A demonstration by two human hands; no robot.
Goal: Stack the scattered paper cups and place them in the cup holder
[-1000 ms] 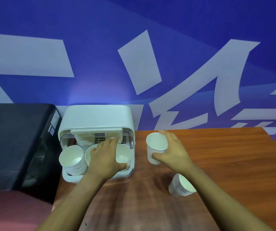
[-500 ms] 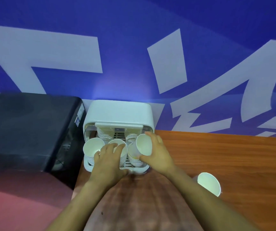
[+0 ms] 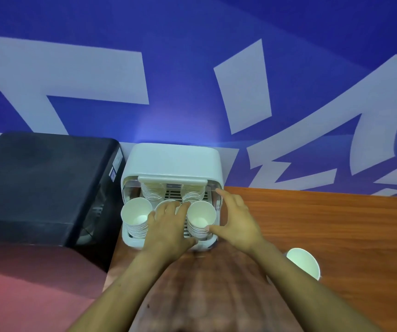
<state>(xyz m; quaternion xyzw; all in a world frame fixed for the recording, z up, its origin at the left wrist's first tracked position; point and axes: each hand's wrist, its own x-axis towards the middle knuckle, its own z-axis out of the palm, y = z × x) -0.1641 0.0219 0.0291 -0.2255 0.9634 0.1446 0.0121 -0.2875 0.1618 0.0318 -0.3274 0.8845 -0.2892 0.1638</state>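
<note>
Left hand lies palm-down over the middle front stack in the white cup holder, fingers laid over its rim; that stack mostly hidden beneath. Whether the fingers grip it, cannot tell. To that hand's left, a stack of paper cups. Between the two hands, another stack, upright in the holder's right front slot. Right hand spread, fingers straight, thumb touching that stack's side, forefinger at the holder's right wall; holds nothing. Two more stacks sit farther back. Behind the right wrist, a single cup on the wooden tabletop. Black machine left of the holder.
</note>
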